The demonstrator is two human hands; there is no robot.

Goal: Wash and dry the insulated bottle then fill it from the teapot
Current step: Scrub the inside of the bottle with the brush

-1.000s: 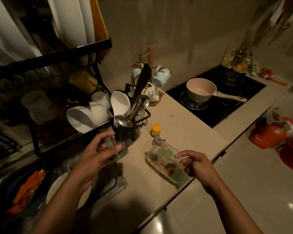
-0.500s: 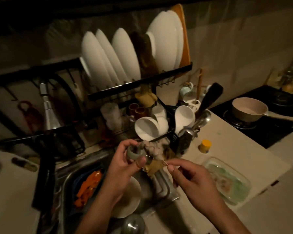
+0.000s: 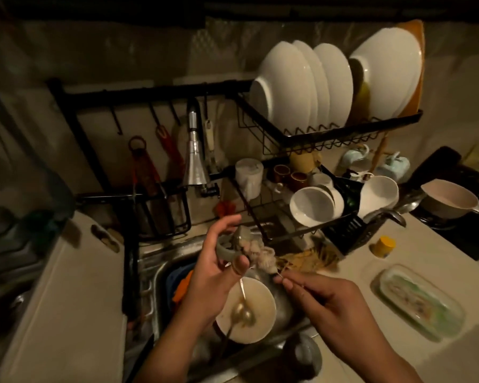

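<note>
Over the sink (image 3: 155,275), my left hand (image 3: 216,272) grips a small grey ring-shaped lid part (image 3: 227,251). A fuzzy pale brush head (image 3: 262,258) sticks out of it to the right. My right hand (image 3: 327,308) pinches the brush's thin wire handle just under that head. A dark bottle with a metallic mouth (image 3: 302,357), blurred, stands at the bottom edge between my forearms. No teapot is plainly visible.
A white bowl (image 3: 260,299) with a spoon lies in the sink beside a blue basin (image 3: 177,275). The faucet (image 3: 195,161) hangs behind. A dish rack (image 3: 343,134) holds plates and bowls. On the right counter lie a glass tray (image 3: 421,302) and a yellow-capped jar (image 3: 383,246), with a pan (image 3: 448,200) beyond.
My view swung left from the counter to the sink. Both hands came together over the sink, the left with the lid part, the right now pinching the brush wire.
</note>
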